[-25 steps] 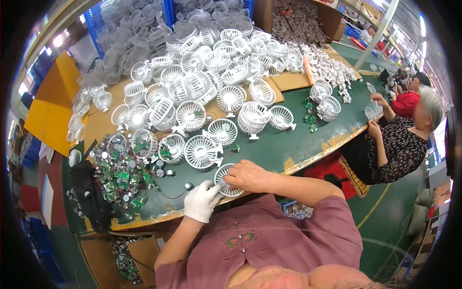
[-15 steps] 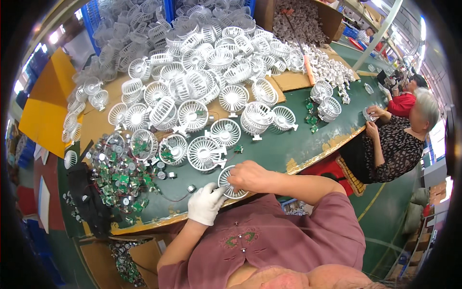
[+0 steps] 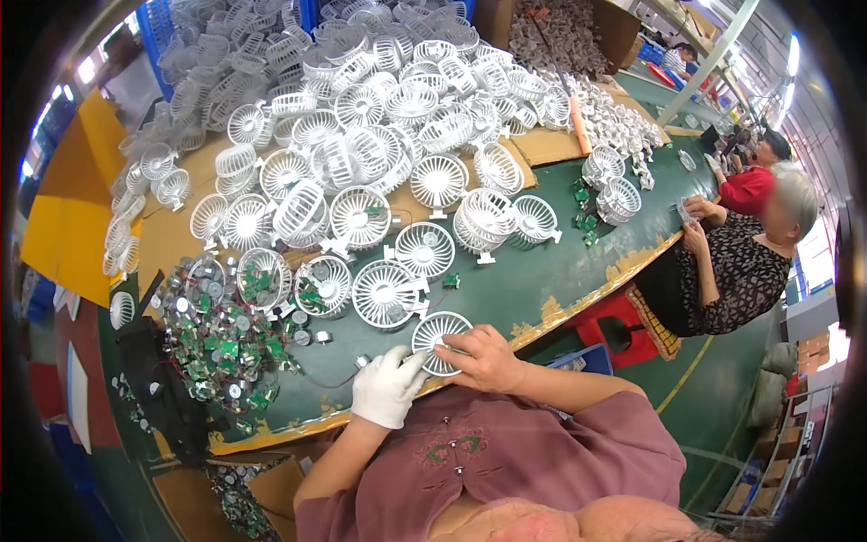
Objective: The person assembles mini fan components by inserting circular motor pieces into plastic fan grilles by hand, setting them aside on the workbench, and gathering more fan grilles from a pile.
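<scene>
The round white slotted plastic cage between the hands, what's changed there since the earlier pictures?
The bare right hand has moved down the picture and slightly right, from over the far right part of the round white slotted plastic cage to its near right part, uncovering more of it. The cage was not let go: that hand still touches it, and the white-gloved left hand stays at its left edge.

At left, a yellow panel (image 3: 72, 208); at right, a red stool (image 3: 643, 345), a blue bin (image 3: 598, 358) and a patterned-topped co-worker (image 3: 745, 282).
</scene>
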Motion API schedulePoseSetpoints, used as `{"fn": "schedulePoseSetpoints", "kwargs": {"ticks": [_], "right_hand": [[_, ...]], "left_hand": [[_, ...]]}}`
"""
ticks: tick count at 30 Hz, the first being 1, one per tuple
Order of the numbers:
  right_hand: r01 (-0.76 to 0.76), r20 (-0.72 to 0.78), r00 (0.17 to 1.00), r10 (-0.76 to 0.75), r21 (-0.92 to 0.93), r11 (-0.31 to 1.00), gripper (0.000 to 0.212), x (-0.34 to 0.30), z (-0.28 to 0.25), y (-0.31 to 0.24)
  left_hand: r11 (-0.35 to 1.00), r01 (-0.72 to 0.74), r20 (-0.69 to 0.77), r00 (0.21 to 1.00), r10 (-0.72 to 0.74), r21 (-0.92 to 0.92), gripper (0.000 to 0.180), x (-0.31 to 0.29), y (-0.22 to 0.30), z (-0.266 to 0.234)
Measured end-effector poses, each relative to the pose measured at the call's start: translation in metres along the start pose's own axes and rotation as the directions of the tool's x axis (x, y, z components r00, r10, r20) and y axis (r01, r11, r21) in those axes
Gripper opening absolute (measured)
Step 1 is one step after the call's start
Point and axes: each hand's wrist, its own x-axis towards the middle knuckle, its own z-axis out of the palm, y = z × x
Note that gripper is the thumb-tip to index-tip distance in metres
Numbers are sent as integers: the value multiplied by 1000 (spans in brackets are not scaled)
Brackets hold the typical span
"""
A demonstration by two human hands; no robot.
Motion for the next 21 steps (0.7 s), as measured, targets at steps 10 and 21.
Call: {"fn": "schedulePoseSetpoints", "kwargs": {"ticks": [10,21], "right_hand": [[-3,-7,1000,3,-28,1000,48,6,-1,-3],[-10,-57,998,10,-3,1000,48,7,3,-2]], "left_hand": [[999,8,14,1000,-8,-45,27,1,1,-2],[999,-31,-8,1000,31,-41,29,1,-1,-2]]}}
